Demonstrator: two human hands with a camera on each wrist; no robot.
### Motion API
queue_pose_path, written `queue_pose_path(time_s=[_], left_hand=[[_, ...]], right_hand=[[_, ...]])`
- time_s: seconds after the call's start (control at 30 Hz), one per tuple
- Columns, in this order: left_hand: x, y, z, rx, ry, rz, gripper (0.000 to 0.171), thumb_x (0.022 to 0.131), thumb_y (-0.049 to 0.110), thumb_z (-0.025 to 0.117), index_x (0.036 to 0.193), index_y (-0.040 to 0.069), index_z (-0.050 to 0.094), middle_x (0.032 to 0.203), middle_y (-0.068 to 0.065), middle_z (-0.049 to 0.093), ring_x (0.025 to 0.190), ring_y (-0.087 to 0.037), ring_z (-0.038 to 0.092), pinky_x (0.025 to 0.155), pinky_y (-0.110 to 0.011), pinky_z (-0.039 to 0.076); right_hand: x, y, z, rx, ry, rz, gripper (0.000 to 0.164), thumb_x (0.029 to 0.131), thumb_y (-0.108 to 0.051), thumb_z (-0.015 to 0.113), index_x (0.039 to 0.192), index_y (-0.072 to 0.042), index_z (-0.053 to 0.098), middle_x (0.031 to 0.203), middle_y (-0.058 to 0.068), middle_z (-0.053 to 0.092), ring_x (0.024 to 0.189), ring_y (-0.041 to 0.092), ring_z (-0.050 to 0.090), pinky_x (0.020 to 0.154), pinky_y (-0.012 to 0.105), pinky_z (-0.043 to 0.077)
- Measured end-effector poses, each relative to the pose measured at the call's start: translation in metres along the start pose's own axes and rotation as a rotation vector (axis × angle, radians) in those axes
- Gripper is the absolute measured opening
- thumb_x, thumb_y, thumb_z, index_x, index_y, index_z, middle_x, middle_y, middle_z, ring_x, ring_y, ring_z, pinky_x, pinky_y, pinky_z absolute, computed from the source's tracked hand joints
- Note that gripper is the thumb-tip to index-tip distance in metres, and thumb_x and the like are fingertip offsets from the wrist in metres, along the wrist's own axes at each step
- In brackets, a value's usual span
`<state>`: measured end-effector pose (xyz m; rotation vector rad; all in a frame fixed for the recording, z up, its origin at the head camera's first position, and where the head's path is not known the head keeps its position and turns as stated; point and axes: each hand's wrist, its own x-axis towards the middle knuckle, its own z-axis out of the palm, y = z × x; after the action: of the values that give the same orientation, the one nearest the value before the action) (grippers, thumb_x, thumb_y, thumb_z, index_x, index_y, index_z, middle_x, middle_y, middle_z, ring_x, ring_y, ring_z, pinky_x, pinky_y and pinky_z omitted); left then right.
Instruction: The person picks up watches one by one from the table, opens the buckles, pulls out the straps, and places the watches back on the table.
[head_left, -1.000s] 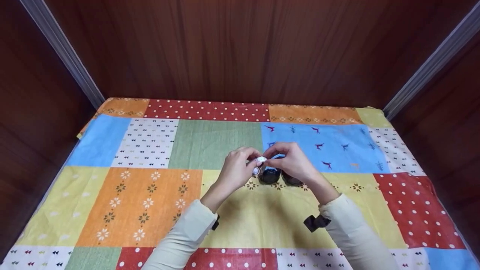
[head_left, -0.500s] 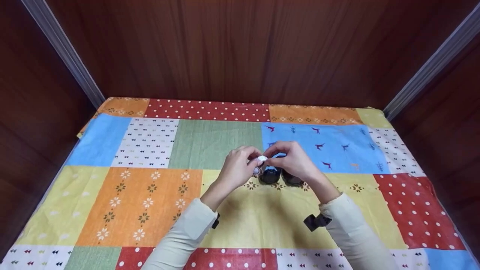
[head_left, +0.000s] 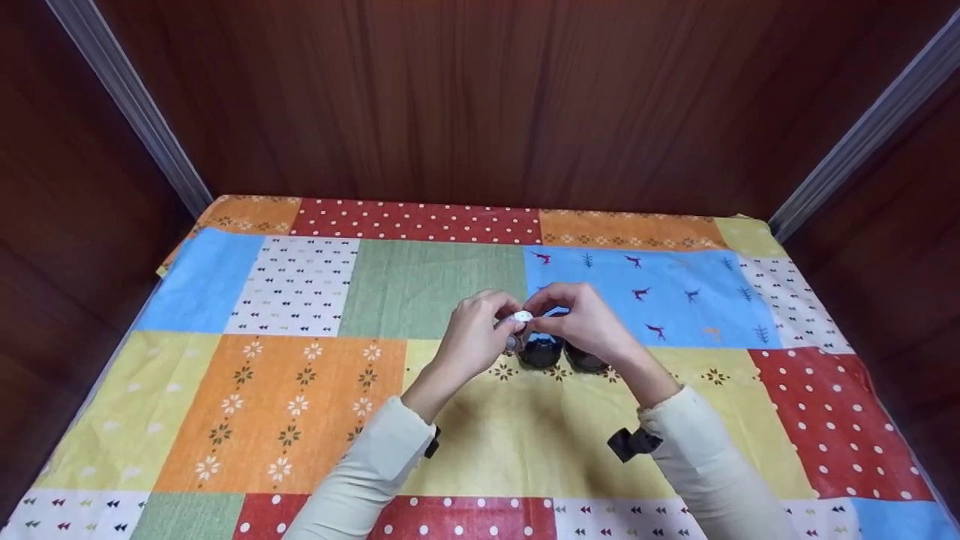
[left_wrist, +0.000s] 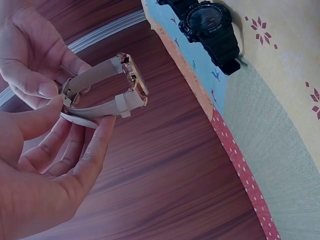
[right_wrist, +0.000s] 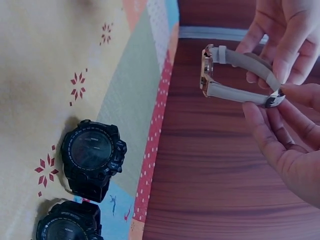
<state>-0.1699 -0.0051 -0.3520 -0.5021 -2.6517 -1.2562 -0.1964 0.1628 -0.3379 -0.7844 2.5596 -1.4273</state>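
A wristwatch with a pale strap and a rose-gold case is held up above the table, its strap looped together at the buckle. My left hand pinches the strap near the buckle between thumb and fingers. From the other side, my right hand grips the strap's buckle end with thumb and fingertips. In the head view the fingers hide most of this watch. Two black digital watches, a nearer one and another, lie on the cloth below the hands.
A patchwork tablecloth covers the table. Dark wood panels rise behind it and at both sides, with metal strips at the corners. A small black device is strapped at the right wrist.
Both hands stay almost in place, still holding the pale strap. The hanging watch case has shifted slightly beneath the left fingers. The black watches have not moved.
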Motion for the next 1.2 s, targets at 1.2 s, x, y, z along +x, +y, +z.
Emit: queue_pose_path(time_s=[1.2], left_hand=[[-0.0003,-0.0027,-0.0033,-0.077,-0.034,-0.031,0.006,0.084,0.008,0.064,0.089,0.006,0.067,0.085,-0.002,0.063,0.081,-0.015,0.061,0.072,-0.028,0.048]], right_hand=[[-0.0012,0.0065,-0.0016,0.091,-0.001,-0.011,0.012,0.077,-0.002,0.07,0.088,0.003,0.069,0.085,0.014,0.067,0.08,0.021,0.061,0.069,0.025,0.049]])
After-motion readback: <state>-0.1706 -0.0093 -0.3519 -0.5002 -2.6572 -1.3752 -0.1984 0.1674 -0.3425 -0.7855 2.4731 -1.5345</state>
